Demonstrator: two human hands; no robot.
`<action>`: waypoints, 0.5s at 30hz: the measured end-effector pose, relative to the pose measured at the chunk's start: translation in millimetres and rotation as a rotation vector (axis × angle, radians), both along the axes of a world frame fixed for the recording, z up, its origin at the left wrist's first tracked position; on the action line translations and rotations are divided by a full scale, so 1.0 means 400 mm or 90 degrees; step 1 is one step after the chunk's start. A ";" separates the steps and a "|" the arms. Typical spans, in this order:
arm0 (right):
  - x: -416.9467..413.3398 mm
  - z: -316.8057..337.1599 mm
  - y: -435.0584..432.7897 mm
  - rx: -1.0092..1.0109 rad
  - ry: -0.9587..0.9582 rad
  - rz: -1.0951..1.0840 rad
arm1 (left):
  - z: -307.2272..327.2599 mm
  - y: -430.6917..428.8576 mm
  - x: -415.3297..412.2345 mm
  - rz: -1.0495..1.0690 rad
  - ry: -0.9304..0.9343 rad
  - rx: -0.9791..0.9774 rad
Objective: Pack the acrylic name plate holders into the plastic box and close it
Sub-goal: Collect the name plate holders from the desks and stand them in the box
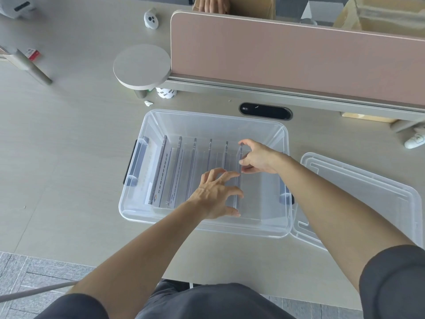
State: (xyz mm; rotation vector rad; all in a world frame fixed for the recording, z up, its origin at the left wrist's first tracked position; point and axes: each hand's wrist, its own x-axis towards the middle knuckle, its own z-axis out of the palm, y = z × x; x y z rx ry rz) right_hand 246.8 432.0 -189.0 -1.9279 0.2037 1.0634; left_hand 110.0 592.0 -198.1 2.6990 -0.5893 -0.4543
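A clear plastic box [207,118] stands open on the desk in front of me. Several acrylic name plate holders [178,166] stand upright in a row inside it, the left ones with printed inserts. The rightmost holder [239,180] is gripped by both hands. My left hand [216,192] pinches its near end, fingers spread along the edge. My right hand [257,157] holds its far end from the right. The clear lid [368,192] lies flat on the desk to the right of the box.
A pink desk divider [299,56] runs behind the box, with a round grey shelf [141,65] at its left end. A black cable port [265,110] sits just behind the box. Another person's hand [210,4] shows beyond the divider. A white controller [151,18] lies at far left.
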 end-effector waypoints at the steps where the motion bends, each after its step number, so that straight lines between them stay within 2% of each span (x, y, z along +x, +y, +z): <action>1: 0.000 0.001 0.001 -0.003 -0.001 0.001 | 0.000 0.000 0.001 0.000 0.003 0.000; 9: -0.013 0.014 0.010 -0.066 -0.044 0.024 | 0.025 0.040 -0.008 0.024 0.013 -0.012; 13: -0.033 0.063 0.018 -0.247 -0.197 0.169 | 0.049 0.130 -0.017 0.104 -0.047 -0.040; 15: -0.052 0.091 0.020 -0.262 -0.228 0.170 | 0.062 0.186 -0.024 0.139 -0.068 -0.039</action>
